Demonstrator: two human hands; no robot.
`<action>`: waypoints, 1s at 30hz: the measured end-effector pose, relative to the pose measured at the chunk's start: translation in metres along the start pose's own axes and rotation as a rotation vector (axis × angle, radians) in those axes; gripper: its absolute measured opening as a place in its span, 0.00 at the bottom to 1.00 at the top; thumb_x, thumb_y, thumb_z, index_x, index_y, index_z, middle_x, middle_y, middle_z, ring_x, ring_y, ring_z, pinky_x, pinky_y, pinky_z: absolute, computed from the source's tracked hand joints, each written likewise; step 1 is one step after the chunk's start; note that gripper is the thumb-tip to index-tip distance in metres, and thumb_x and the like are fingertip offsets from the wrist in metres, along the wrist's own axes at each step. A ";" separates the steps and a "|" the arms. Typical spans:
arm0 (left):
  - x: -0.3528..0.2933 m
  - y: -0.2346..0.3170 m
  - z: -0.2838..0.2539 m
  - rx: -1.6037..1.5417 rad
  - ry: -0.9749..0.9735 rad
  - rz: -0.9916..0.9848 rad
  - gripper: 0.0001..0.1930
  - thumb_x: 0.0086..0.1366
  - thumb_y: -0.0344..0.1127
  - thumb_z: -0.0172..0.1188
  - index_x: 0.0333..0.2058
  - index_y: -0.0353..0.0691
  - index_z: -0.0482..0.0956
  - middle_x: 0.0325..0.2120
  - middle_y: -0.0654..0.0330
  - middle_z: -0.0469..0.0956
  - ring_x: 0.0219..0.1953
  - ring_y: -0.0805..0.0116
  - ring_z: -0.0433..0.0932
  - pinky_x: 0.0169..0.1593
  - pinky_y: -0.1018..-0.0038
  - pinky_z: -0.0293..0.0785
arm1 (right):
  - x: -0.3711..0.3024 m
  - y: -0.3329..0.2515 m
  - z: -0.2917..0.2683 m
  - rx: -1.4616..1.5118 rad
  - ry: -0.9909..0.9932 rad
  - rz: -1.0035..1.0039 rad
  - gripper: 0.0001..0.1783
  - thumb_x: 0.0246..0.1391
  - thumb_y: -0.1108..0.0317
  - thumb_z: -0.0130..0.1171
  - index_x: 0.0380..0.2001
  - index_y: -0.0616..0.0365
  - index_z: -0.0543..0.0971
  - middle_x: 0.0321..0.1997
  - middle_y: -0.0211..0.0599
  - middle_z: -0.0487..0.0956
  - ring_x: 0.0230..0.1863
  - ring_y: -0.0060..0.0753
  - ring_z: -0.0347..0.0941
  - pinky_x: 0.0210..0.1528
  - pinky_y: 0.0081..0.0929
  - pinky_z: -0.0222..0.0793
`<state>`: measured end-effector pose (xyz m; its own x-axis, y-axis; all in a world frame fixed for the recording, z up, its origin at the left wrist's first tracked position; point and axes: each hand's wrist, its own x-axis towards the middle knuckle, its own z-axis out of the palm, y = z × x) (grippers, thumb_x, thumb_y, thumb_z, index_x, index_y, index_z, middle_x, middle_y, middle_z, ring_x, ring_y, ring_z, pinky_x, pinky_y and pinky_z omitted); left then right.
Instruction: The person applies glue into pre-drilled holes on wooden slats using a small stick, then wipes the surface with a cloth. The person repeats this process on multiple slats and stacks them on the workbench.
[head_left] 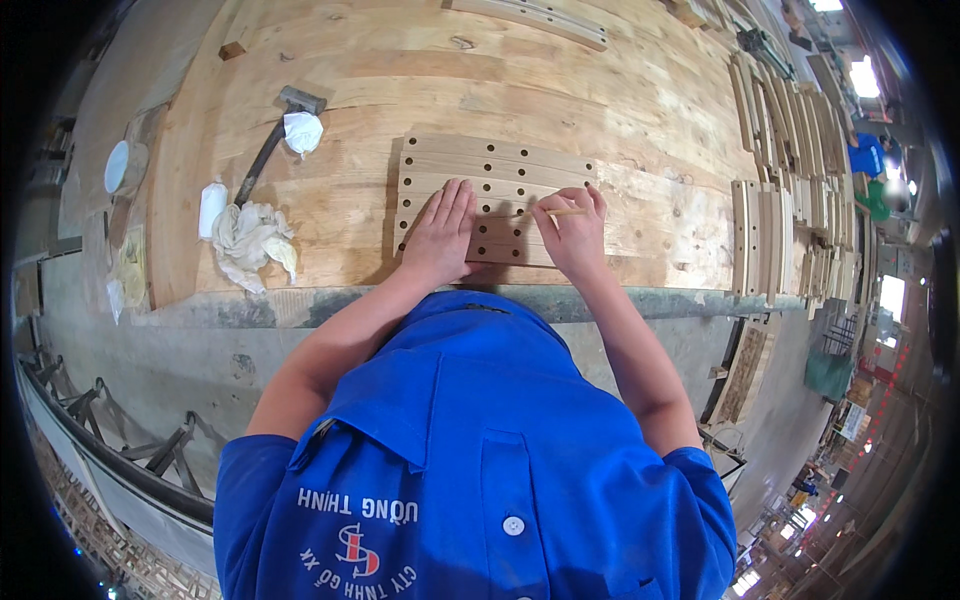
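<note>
Several wooden slats (440, 160) with dark round holes lie side by side near the bench's front edge. My left hand (442, 235) rests flat on their left half, fingers stretched out together and thumb toward the near edge. My right hand (577, 232) is closed, pinching a thin, pale wooden stick (566, 211) over the right part of the slats. The stick points left, its tip close to a hole in the row right of the middle. I cannot tell whether the tip touches the wood.
To the left on the workbench (660, 130) lie a hammer (262, 160), a crumpled cloth (250, 240) and a white bottle-like item (212, 210). A round white tub (118, 167) stands farther left. More slats (760, 235) are stacked at right; another bundle (540, 18) lies at the far edge.
</note>
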<state>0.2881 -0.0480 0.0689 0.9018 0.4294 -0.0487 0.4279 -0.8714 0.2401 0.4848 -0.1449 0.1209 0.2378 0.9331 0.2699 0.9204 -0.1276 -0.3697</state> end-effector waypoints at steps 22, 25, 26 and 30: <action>-0.002 -0.001 0.015 -0.079 0.082 0.012 0.58 0.47 0.57 0.71 0.66 0.26 0.49 0.69 0.43 0.47 0.72 0.46 0.43 0.73 0.58 0.42 | -0.017 -0.011 -0.009 0.010 0.001 -0.104 0.03 0.52 0.67 0.63 0.29 0.52 0.78 0.32 0.31 0.78 0.45 0.36 0.73 0.61 0.52 0.57; -0.002 0.000 0.012 -0.090 0.062 0.004 0.58 0.47 0.57 0.70 0.66 0.26 0.49 0.69 0.43 0.47 0.72 0.47 0.42 0.73 0.59 0.40 | -0.018 -0.011 -0.009 -0.052 -0.078 -0.090 0.04 0.52 0.66 0.63 0.29 0.52 0.79 0.32 0.30 0.79 0.45 0.36 0.73 0.61 0.53 0.57; -0.002 0.000 0.011 -0.085 0.061 0.003 0.58 0.47 0.57 0.70 0.66 0.26 0.49 0.69 0.43 0.47 0.72 0.47 0.42 0.73 0.59 0.40 | -0.017 -0.010 -0.009 -0.007 -0.084 -0.075 0.04 0.52 0.66 0.63 0.29 0.52 0.79 0.32 0.30 0.79 0.45 0.36 0.73 0.61 0.53 0.57; -0.002 0.000 0.011 -0.073 0.011 -0.004 0.57 0.48 0.59 0.68 0.66 0.25 0.49 0.69 0.42 0.46 0.72 0.47 0.42 0.73 0.59 0.39 | -0.016 -0.009 -0.007 0.011 -0.034 -0.092 0.04 0.53 0.65 0.63 0.28 0.52 0.80 0.31 0.30 0.80 0.45 0.36 0.74 0.61 0.54 0.56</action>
<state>0.2867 -0.0512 0.0583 0.8994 0.4354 -0.0396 0.4254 -0.8504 0.3096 0.4746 -0.1614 0.1265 0.1415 0.9514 0.2734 0.9342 -0.0370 -0.3548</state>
